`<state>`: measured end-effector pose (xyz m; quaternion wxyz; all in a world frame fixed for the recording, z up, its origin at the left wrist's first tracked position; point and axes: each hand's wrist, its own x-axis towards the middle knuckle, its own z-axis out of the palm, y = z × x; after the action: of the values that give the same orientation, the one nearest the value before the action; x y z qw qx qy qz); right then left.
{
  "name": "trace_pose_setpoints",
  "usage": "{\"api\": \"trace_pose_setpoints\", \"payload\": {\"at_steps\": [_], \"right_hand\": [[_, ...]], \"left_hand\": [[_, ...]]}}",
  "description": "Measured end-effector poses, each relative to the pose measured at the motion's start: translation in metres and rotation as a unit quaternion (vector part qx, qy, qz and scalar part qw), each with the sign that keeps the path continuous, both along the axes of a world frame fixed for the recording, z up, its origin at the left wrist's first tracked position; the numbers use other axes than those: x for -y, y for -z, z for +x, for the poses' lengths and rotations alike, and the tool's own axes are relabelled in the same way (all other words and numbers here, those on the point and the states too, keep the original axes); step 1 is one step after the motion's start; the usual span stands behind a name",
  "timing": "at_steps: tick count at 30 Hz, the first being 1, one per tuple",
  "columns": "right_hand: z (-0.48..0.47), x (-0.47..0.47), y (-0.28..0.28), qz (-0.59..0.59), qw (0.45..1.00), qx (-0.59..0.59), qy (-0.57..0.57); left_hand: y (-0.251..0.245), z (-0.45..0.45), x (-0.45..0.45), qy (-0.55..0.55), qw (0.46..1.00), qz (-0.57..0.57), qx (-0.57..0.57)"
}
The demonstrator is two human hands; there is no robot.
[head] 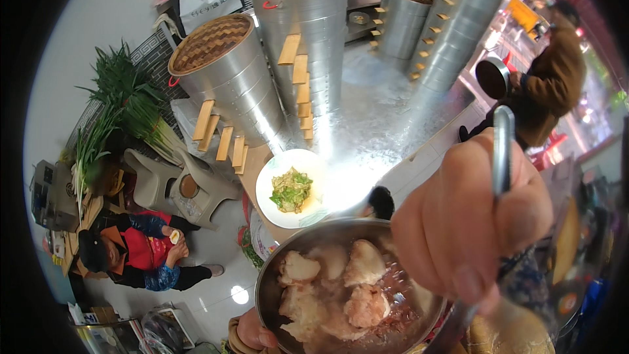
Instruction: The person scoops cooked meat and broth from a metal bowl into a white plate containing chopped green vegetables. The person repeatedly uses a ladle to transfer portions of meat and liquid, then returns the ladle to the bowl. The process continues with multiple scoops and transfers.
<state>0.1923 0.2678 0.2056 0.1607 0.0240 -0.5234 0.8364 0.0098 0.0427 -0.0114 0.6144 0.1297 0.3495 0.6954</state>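
Observation:
My left hand (253, 332) grips the rim of a round metal pan (265, 260) at the bottom of the view. Inside lie several pale, lumpy cooked chunks (363, 263) in reddish-brown, bubbling-looking liquid. Above the pan's right side, close to the camera, my right hand (471, 216) is closed around a metal utensil handle (502, 152); the lower end of the utensil is blurred and partly hidden. A white plate (264, 189) with chopped cooked green vegetables (292, 189) stands just beyond the pan on the counter's edge.
Tall stacks of metal steamers (314, 24) with woven lids rise behind the plate, wooden handles jutting out. A shiny steel worktop (373, 88) lies between them. One person (152, 250) is at the left near plastic chairs (206, 182); another (555, 73) holds a pan at the upper right.

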Motion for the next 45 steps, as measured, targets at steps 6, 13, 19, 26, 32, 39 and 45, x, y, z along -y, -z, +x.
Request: {"api": "trace_pose_setpoints", "payload": {"at_steps": [6, 13, 19, 26, 32, 39, 45], "right_hand": [[-0.002, -0.015, 0.011, 0.002, 0.988, -0.132, -0.081], [0.001, -0.052, 0.004, 0.028, 0.989, -0.121, -0.075], [0.001, -0.061, 0.061, 0.132, 0.962, -0.092, 0.219], [0.005, -0.056, 0.085, 0.135, 0.941, -0.147, 0.274], [0.011, -0.045, 0.087, 0.194, 0.917, -0.167, 0.306], [0.012, -0.042, 0.084, 0.280, 0.886, -0.227, 0.293], [0.002, -0.069, 0.110, 0.210, 0.881, -0.202, 0.373]], "left_hand": [[0.006, 0.002, 0.005, 0.011, 1.000, -0.003, 0.004], [0.008, 0.004, -0.014, 0.042, 0.999, 0.015, 0.004], [0.000, 0.011, -0.030, 0.040, 0.998, 0.039, 0.003], [-0.002, 0.018, -0.038, 0.034, 0.998, 0.050, 0.007], [-0.004, 0.020, -0.040, 0.012, 0.998, 0.063, 0.013], [-0.001, 0.021, -0.033, -0.046, 0.996, 0.077, 0.013], [-0.002, 0.018, -0.041, -0.093, 0.992, 0.084, -0.002]]}}
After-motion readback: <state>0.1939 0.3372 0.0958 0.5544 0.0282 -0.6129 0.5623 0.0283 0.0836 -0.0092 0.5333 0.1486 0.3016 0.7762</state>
